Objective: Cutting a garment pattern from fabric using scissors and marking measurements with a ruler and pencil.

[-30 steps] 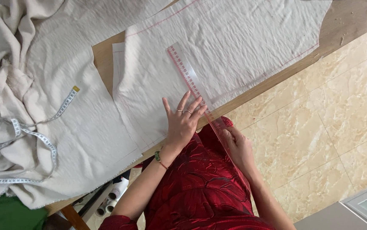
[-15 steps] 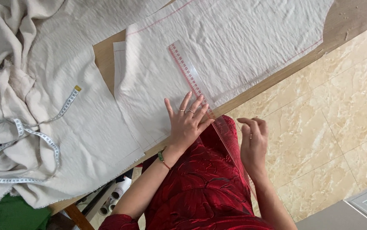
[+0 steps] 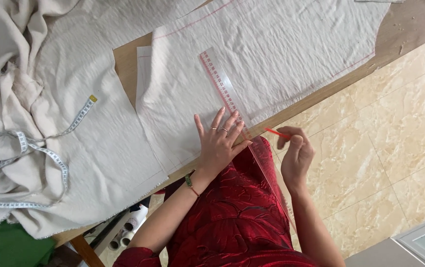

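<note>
**Inspector:** State the position of the hands.

**Assessor:** The left hand [image 3: 220,143] lies flat at centre frame, fingers spread, palm down on the cream woven fabric panel [image 3: 271,64]. Its fingertips press the lower end of the clear plastic ruler with red markings [image 3: 224,91], which runs diagonally from upper centre toward the table edge and overhangs it. The right hand [image 3: 296,155] is off the table, right of centre, over the tiled floor; thumb and fingers are pinched on a thin red marking pencil [image 3: 276,132], tip pointing toward the ruler.

**Inspector:** Surroundings?

**Assessor:** Brown wooden table [image 3: 400,34], bare at upper right. A second cream cloth lies bunched at far left, with a white measuring tape with a yellow end [image 3: 54,158] looped across it. Red lines are already visible along the panel's edges.

**Inspector:** Your judgement on doing the ruling well?

**Assessor:** In my view, pressure is concentrated at one end only; the upper end of the ruler is unrestrained and could pivot. Spreading the left hand nearer the ruler's middle would be sounder. The fabric shows slight rippling, so it should be smoothed flat before marking. The pencil should ride tight against the ruler's edge with light, even strokes, to avoid dragging the weave.
</note>
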